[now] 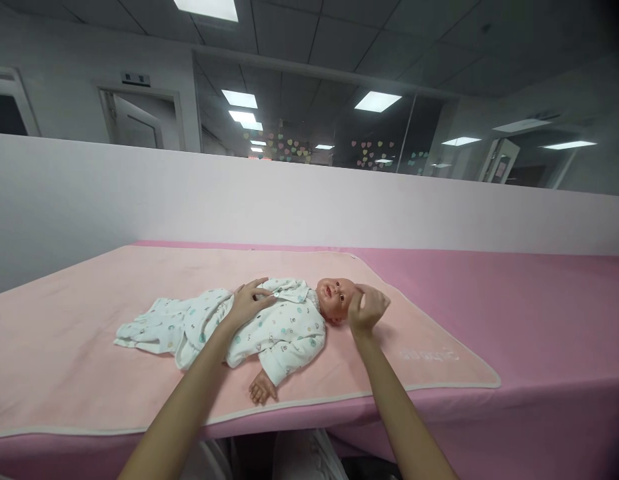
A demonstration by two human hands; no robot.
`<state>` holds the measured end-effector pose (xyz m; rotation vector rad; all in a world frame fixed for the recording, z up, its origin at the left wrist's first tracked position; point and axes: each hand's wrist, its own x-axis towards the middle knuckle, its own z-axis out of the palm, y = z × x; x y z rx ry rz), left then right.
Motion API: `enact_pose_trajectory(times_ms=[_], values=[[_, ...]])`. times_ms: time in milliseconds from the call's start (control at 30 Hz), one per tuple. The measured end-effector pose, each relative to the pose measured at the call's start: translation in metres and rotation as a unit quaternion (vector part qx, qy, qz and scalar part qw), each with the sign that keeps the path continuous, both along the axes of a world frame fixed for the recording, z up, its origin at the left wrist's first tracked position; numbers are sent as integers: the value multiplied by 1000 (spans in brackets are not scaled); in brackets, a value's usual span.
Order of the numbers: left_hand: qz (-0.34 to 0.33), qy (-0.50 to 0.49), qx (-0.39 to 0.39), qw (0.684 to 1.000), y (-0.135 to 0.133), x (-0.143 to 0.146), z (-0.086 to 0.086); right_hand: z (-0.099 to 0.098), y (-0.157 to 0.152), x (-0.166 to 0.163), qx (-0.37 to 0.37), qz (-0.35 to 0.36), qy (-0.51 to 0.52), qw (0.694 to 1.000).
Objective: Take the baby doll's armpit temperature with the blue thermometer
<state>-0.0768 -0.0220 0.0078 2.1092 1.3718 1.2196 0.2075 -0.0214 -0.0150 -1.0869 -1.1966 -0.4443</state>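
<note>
A baby doll (334, 297) lies on its back, its head toward the right and its legs toward the left. It wears a white printed top (289, 327) and white printed trousers (164, 327). One doll hand (262, 388) pokes out of the near sleeve. My left hand (249, 302) lies over the doll's middle, fingers spread on the top near its front fastening. Beside the doll's head, my right hand (369, 308) is curled into a fist with nothing seen in it. It overlaps the head's edge; whether it touches I cannot tell.
Beneath the doll is a peach mat (79, 373) with a pale border, laid over a pink cover (549, 320). A white partition (309, 207) runs along the back. Behind it are windows with heart stickers (294, 148) and a doorway (139, 120).
</note>
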Motion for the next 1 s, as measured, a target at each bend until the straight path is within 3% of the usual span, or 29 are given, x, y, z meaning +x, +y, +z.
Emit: enact_pose_trajectory(times_ms=[67,133,200,367,500,600,700,833,1000], values=[[0,-54,-17,998,1,0,0,1,-9,-24,1,80,-206,975],[-3,-102,-32,994,1,1,1,1,-16,-52,-41,156,-374,913],[-12,-136,-47,990,1,1,1,2,-19,-75,-104,177,-430,879],[-34,-177,-65,981,4,2,-1,7,-8,-96,-212,103,-298,925],[-5,-134,-22,991,6,4,-5,11,1,-96,-268,20,-271,924],[24,-64,12,998,4,6,-5,12,4,-97,-279,-1,-257,925],[47,-28,27,998,1,7,-5,11,4,-96,-240,42,-224,944],[101,-29,37,994,3,7,-7,9,1,-89,-124,129,-103,979],[159,30,2,987,12,4,-18,10,-4,-83,-34,172,38,984]])
